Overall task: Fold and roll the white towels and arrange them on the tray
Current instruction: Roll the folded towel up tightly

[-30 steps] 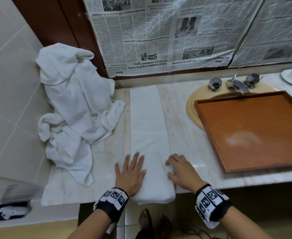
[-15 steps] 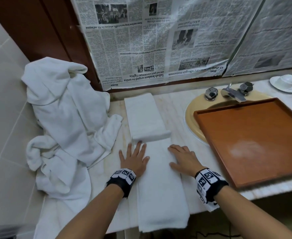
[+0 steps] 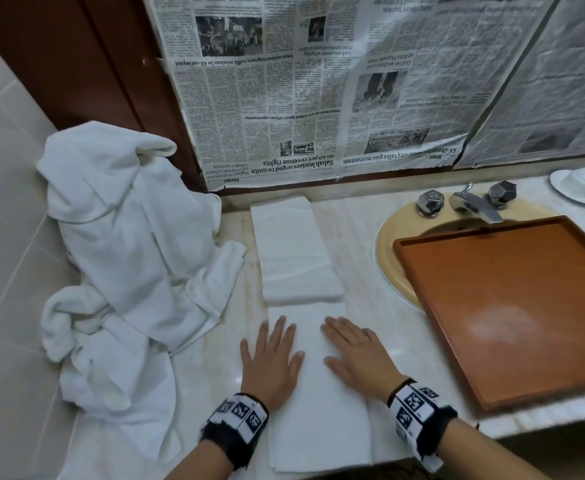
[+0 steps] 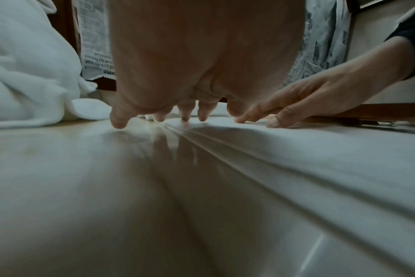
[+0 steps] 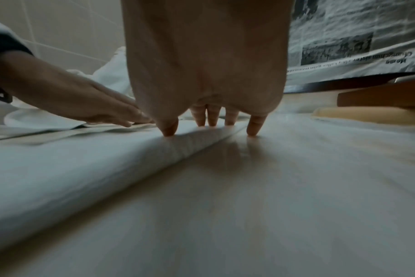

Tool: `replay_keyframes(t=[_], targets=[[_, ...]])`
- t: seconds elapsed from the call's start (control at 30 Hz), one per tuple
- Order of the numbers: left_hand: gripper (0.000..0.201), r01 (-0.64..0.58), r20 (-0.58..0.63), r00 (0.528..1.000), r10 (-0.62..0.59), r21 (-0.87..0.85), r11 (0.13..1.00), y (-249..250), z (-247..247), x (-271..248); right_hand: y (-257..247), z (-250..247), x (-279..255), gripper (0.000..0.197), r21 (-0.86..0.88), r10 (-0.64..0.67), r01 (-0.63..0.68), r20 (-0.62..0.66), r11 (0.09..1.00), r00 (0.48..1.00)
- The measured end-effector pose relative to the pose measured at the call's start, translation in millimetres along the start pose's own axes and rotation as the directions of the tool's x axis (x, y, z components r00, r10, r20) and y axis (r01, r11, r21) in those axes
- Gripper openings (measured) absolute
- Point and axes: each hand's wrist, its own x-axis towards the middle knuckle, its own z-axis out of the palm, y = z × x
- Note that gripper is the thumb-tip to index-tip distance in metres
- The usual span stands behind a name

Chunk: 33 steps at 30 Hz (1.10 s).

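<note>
On the marble counter, head view: a white towel, folded into a long narrow strip, runs from the wall toward the near edge, its far part doubled back into a thicker fold. The left hand lies flat, fingers straight and slightly spread, across the strip's left border, partly on cloth and partly on stone. The right hand lies flat on the strip's right border, fingers extended toward the fold. The hands are apart, with a bare band of towel between them; neither grips anything. Each wrist carries a patterned band. A heap of unfolded white towels is piled in the left corner against the tiled wall. To the right, a brown wooden tray rests over a yellow basin, near a metal tap; a white cup and saucer stands at the far right. Sheets of newspaper cover the wall behind.

Left wrist view: the left hand fills the upper frame, its fingertips touching the counter and the layered towel edge. The right hand presses flat on the towel beyond. The heap shows at left.

Right wrist view: the right hand has its thumb on the rounded towel edge and its little finger on bare stone. The left hand lies flat farther left. A tray corner appears at right.
</note>
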Motion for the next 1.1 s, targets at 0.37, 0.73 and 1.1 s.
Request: replay_keyframes(t=[0.37, 0.73, 1.1], targets=[[0.050, 0.223, -0.197, 0.949, -0.248, -0.140, 0.965, -2.4, -5.4, -5.1, -0.9, -3.2, 13.1, 0.079, 0.057, 0.030, -0.027, -0.053, 0.998, 0.998], [0.062, 0.212, -0.206, 0.941, -0.269, -0.259, 0.942, 0.9, -28.0, 36.9, 5.5, -29.6, 51.8, 0.072, 0.140, 0.011, 0.015, -0.180, 0.990, 0.984], [0.070, 0.258, -0.085, 0.962, -0.259, -0.019, 0.966, 1.4, -49.9, 118.6, 33.7, -38.7, 139.4, 0.070, 0.058, 0.090, -0.086, -0.081, 0.995, 0.993]])
